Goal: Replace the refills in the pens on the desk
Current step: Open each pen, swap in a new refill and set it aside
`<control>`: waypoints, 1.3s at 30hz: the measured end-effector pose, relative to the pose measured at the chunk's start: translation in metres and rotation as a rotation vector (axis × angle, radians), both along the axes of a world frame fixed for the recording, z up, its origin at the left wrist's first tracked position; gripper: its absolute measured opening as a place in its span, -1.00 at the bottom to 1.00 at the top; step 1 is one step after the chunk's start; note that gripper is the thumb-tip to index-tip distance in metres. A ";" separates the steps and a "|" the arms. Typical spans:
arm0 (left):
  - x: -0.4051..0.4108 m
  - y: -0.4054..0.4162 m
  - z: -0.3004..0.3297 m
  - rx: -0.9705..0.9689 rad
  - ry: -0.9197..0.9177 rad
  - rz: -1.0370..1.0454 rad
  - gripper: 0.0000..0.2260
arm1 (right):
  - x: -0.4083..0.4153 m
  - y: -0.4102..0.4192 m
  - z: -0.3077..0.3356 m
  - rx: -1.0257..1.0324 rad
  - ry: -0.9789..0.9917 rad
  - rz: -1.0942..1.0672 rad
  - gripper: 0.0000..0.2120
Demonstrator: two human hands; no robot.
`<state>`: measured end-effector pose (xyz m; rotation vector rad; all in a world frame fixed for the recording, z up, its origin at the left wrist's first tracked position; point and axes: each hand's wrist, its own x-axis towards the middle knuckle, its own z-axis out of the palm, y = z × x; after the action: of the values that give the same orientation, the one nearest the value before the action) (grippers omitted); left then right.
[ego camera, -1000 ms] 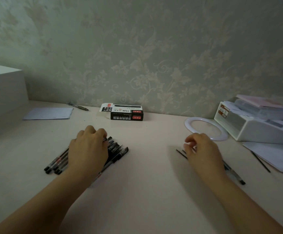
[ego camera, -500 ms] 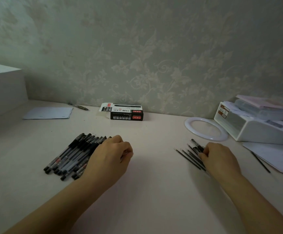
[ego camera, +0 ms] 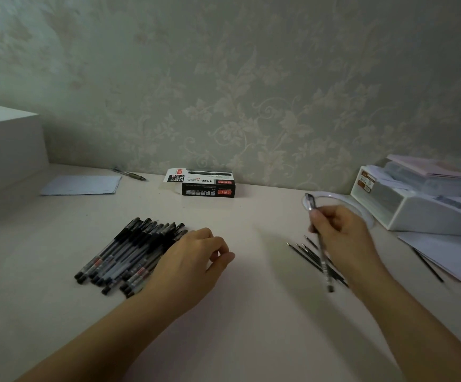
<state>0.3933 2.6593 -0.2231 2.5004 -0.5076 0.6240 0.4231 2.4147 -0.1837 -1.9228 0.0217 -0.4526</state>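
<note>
A pile of several capped black gel pens (ego camera: 130, 255) lies on the pale desk (ego camera: 237, 312), left of centre. My left hand (ego camera: 193, 260) rests at the pile's right edge with its fingers loosely curled and nothing visibly held. My right hand (ego camera: 342, 238) is raised over the desk, shut on one clear-barrelled pen (ego camera: 321, 249) that stands steeply, cap end up. Under that hand lie several thin black refills (ego camera: 307, 255), partly hidden by the hand and the pen.
A black and white pen box (ego camera: 207, 184) lies open at the back by the wall. Nearby are a loose pen (ego camera: 130, 174), a pale blue paper (ego camera: 82, 185), a white ring (ego camera: 334, 197), a white tray of papers (ego camera: 416, 205), loose sheets (ego camera: 449, 255) and a big white box (ego camera: 6, 144).
My right hand has lifted one pen off the desk above the refills. My left hand slid right, off the pen pile to its right edge.
</note>
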 end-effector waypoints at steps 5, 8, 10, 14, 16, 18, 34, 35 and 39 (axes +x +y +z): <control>0.000 -0.003 -0.003 -0.011 0.082 -0.034 -0.61 | -0.002 0.037 -0.028 0.585 0.177 0.330 -0.90; 0.002 -0.002 -0.002 -0.006 0.100 -0.046 -0.48 | -0.005 0.047 -0.041 0.631 0.240 0.482 -0.90; 0.003 -0.003 -0.001 0.015 0.088 -0.076 -0.50 | -0.007 0.050 -0.045 0.588 0.243 0.578 -0.92; 0.001 -0.010 0.000 0.041 0.112 -0.166 -0.78 | -0.009 0.050 -0.043 0.389 0.187 0.609 -0.81; 0.001 -0.012 0.000 0.052 0.122 -0.155 -0.85 | -0.009 0.050 -0.045 0.295 0.160 0.569 -0.85; 0.000 -0.013 -0.002 0.053 0.122 -0.149 -0.88 | -0.009 0.051 -0.046 0.253 0.133 0.544 -0.93; -0.002 -0.016 0.001 0.282 -0.071 0.109 -0.57 | -0.014 0.049 -0.045 0.210 0.037 0.591 -0.90; -0.002 -0.015 0.002 0.273 -0.068 0.132 -0.53 | -0.013 0.049 -0.046 0.232 0.023 0.575 -0.90; 0.000 -0.008 0.007 0.217 -0.057 0.252 -0.48 | -0.008 0.044 -0.048 0.259 -0.065 0.402 -0.92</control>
<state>0.3935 2.6512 -0.2160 2.7856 -0.2946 0.7733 0.4150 2.4592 -0.2314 -1.6048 -0.3280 -0.2268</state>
